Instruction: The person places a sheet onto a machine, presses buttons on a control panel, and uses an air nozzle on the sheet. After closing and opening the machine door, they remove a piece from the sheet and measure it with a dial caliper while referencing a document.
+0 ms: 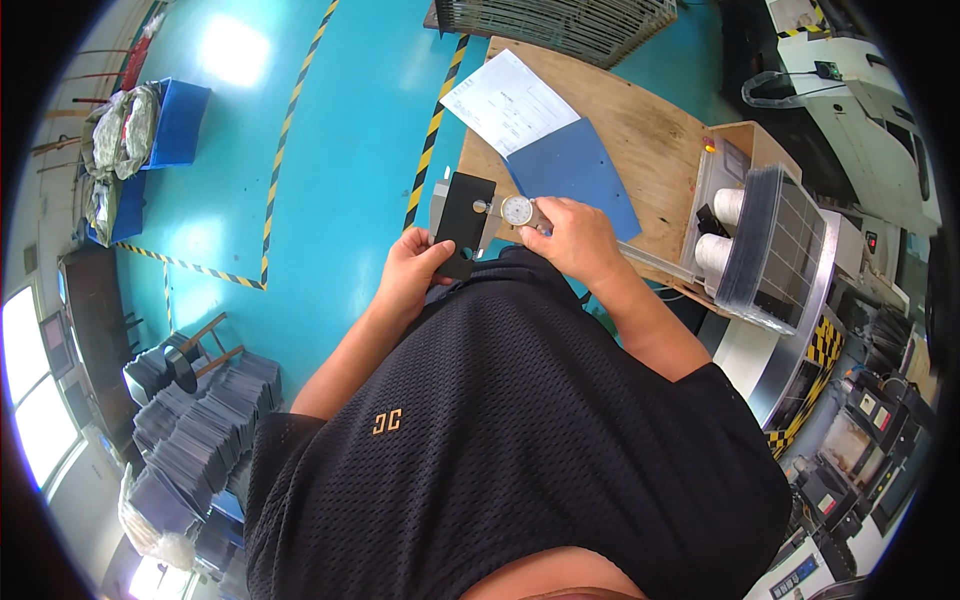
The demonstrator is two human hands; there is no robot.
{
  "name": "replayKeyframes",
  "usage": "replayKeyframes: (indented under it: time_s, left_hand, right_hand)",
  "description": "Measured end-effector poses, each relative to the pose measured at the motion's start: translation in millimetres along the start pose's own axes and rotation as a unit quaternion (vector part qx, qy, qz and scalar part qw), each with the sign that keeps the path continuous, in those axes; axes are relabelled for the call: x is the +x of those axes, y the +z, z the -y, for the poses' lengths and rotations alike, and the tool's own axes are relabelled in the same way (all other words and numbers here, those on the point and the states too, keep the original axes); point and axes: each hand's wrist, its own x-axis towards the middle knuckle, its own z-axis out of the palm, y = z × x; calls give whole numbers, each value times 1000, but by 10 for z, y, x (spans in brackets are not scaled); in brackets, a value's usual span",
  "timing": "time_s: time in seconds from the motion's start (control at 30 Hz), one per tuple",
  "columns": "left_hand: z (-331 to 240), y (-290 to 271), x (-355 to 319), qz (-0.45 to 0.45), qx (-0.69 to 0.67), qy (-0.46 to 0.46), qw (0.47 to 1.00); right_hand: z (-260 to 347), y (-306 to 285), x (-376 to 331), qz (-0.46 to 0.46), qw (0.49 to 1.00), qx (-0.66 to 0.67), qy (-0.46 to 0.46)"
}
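Black cloth of a holey shirt [540,420] is closest, with a small gold mark on the chest. Just past its lower edge, two bare hands hold things close together.

The left hand [405,275] pinches a flat black plate [460,222] by its near end, with the thumb on top, close to a round hole. The plate is longer than it is wide. Its long way runs up and down the view, and its far end points away from the body and leans a little to the right.

The right hand [583,242] is curled around a dial caliper [517,210], just right of its round white face. The caliper lies mostly sideways, so it crosses the plate's long way (a bit of it peeks out past the plate's left edge). I cannot tell if its jaws touch the plate.

Both things are up by the left edge of a wooden table [650,110]. On the table, a blue folder [580,175] lies near the caliper, and white paper [510,95] reaches away from it. Two white spools [712,253] sit to the right.
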Motion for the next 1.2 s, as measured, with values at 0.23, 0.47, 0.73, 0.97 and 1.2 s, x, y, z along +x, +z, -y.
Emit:
replayKeyframes:
  time_s: [0.23, 0.47, 0.73, 0.97, 1.2]
  left_hand:
    - [-60, 46, 17, 43, -3, -6, 999]
    - [-28, 47, 66, 86, 4, -46, 995]
    - [30, 94, 86, 120, 35, -69, 990]
    - [19, 121, 98, 121, 31, -69, 990]
    - [37, 152, 80, 113, 60, -84, 988]
  right_hand:
    - [-54, -24, -27, 0, 1000, 10, 8]
    - [-112, -55, -43, -14, 1000, 4, 26]
    - [-155, -84, -56, -18, 1000, 14, 22]
    - [-187, -89, -102, -7, 999, 6, 44]
    - [-221, -63, -123, -10, 998, 22, 60]
